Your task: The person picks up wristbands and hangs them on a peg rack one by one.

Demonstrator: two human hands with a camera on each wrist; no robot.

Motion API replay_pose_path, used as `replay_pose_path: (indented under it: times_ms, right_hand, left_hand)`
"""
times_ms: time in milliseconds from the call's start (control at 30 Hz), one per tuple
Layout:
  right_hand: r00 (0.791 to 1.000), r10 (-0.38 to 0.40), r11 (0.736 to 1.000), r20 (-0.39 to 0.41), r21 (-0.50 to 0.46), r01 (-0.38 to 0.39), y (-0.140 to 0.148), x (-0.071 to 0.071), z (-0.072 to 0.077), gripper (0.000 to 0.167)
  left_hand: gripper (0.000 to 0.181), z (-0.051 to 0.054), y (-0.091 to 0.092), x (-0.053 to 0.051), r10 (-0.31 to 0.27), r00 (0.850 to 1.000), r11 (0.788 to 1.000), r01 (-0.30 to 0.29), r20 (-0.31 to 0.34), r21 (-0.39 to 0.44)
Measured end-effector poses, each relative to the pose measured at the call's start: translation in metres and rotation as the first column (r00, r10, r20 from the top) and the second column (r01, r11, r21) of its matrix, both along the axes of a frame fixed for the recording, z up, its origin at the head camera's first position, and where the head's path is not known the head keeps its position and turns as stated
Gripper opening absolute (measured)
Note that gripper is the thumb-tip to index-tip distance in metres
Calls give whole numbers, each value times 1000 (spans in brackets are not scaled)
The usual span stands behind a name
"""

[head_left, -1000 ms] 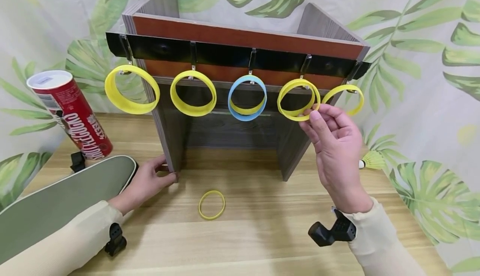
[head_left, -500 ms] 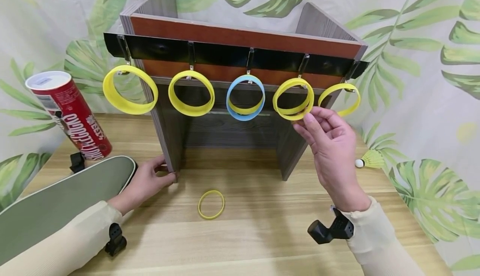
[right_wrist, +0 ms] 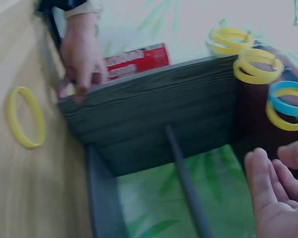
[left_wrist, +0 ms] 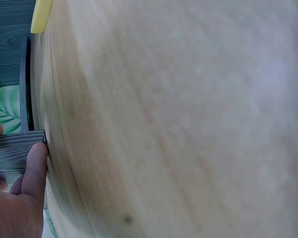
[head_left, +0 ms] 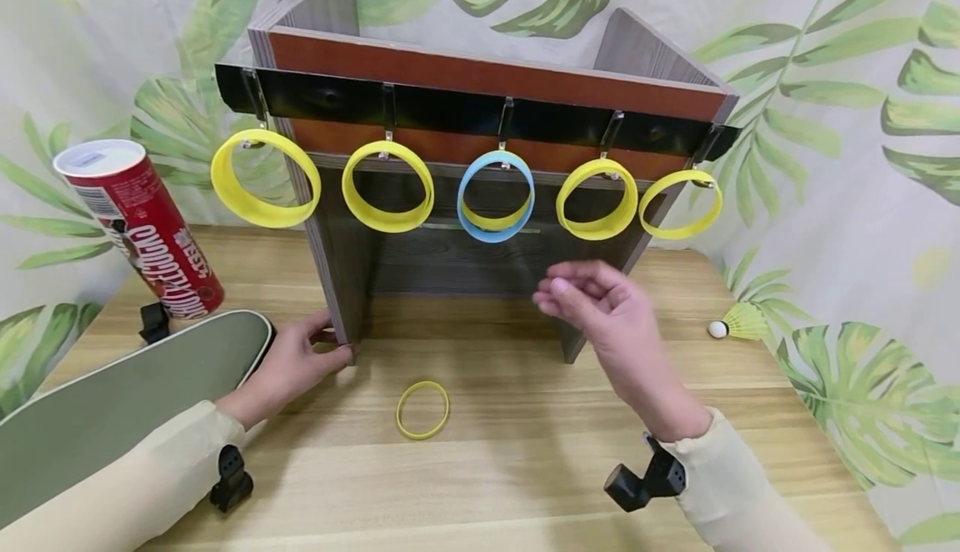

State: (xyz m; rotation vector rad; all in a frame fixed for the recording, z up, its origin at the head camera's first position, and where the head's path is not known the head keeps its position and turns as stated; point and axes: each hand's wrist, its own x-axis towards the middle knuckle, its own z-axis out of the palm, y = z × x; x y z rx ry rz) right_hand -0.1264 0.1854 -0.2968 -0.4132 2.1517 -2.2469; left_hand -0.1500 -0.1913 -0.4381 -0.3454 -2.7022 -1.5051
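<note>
My left hand point(head_left: 292, 360) grips the lower front edge of the left side panel point(head_left: 330, 285) of a grey wooden stand. In the left wrist view, thumb and fingers lie on both sides of that panel point(left_wrist: 10, 156). My right hand point(head_left: 615, 327) hovers below the hooks, fingers loosely bent, holding nothing. Yellow silicone wristbands point(head_left: 390, 222) and a blue one point(head_left: 491, 233) hang from the hooks on the stand's black strip point(head_left: 442, 110). The blue band overlaps a yellow one. Nearest above my right hand hangs another yellow wristband point(head_left: 596, 228). One yellow wristband point(head_left: 422, 435) lies on the table.
A red canister point(head_left: 161, 243) stands at the left. In front of it lies a grey-green padded item point(head_left: 150, 393) with a pale rim, partly behind my left arm. A yellow shuttlecock point(head_left: 738, 323) rests at the right edge of the wooden table point(head_left: 450, 494).
My right hand has let go of the yellow wristband at the fourth hook and moved down and left. That band now hangs in line with the other on its hook. The left hand stays put.
</note>
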Motion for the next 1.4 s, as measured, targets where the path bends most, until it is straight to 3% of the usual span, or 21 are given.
replay_pose_path:
  times_ms: [100,233,467,667,833,967,1167,1400]
  right_hand:
    - [995,88,991,49,96,-92,-8,-4,-15,23]
    - [976,169,959,137,207,-195,-23,-13,-39,27]
    - [935,283,828,212,438,-350,-47,-31,-82,22]
    - [919,333,749,210,533,-393,-61,-39,-104,20]
    - [913,375,675,159,629,-387,-73,-43,-113,16]
    - [898,406,623,172,666,-409,-84,-44,-117,11]
    - [891,415,574,183,707,-412,-96,-44,-122,7]
    - [888,418,540,194,732,-415,-97,-44,-123,6]
  left_hand:
    - [47,1,0,-1,-8,1000,1000,8,-2,-4]
    - [46,2,0,-2,-6,1000,1000,6,-8,-18]
    - [45,4,-1,-1,-4,1000,1000,4,-12,-23]
    - [45,6,1,-2,2,1000,999,-3,-7,-32]
    - [47,6,1,-3,-3,1000,999,3,-7,-35]
    - [46,5,0,-2,1,1000,1000,-1,-8,-31]
    - [45,3,-1,-1,7,1000,1000,-7,-4,-26]
    - [46,1,-1,-1,5,1000,1000,-5,1,-26]
